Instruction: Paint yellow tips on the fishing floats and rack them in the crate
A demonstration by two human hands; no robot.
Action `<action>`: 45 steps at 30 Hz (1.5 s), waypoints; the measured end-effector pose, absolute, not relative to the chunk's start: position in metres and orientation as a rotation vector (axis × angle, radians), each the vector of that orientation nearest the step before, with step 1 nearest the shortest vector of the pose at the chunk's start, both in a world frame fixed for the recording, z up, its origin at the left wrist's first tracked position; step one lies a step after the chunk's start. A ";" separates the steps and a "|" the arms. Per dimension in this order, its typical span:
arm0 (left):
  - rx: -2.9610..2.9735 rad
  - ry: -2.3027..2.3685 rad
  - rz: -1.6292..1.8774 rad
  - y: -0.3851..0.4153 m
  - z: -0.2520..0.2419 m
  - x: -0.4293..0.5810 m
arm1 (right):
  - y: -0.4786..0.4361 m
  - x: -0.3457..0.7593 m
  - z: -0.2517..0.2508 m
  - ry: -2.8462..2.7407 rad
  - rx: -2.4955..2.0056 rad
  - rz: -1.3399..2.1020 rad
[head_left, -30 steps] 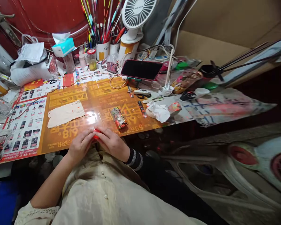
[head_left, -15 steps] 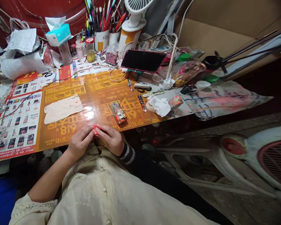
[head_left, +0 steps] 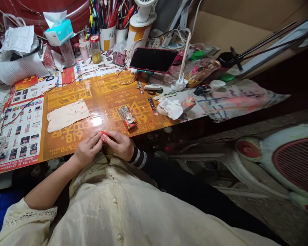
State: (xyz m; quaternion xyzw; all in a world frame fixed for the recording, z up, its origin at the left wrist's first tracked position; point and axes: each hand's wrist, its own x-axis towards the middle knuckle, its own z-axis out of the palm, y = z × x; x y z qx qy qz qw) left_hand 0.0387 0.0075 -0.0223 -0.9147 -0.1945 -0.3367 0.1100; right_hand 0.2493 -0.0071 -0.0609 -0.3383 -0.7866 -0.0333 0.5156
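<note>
Between my fingertips, at the front edge of the table, is a small red lump (head_left: 103,136) whose exact kind I cannot make out. My left hand (head_left: 88,148) pinches it from the left, fingers closed. From the other side, my right hand (head_left: 120,145) holds it with thumb and fingers pressed together. Beyond my left hand a cream cloth (head_left: 68,115) with small red specks lies flat. A paint-smeared block (head_left: 127,117) rests on the orange sheet just past my right hand.
A phone (head_left: 154,59) leans at the back. Behind it stand a brush pot (head_left: 107,38), a glass jar (head_left: 95,51) and a tissue pack (head_left: 59,33). Crumpled white tissue (head_left: 170,107) lies to the right, near a dark painted strip (head_left: 152,106). A fan (head_left: 295,164) stands below at right.
The whole view has shifted slightly, so the table items appear a little up and left. Both hands stay together on the red lump, with small finger movement.
</note>
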 end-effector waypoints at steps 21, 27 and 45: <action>-2.663 -0.768 -1.016 0.003 -0.022 0.049 | -0.005 0.256 -0.057 -1.927 -0.706 -0.003; -2.757 -1.026 -1.019 0.003 -0.022 0.053 | -0.001 0.259 -0.060 -2.005 -0.738 0.002; -2.749 -0.580 -0.881 0.073 0.092 0.089 | -0.016 0.258 -0.003 -1.688 -0.897 -0.039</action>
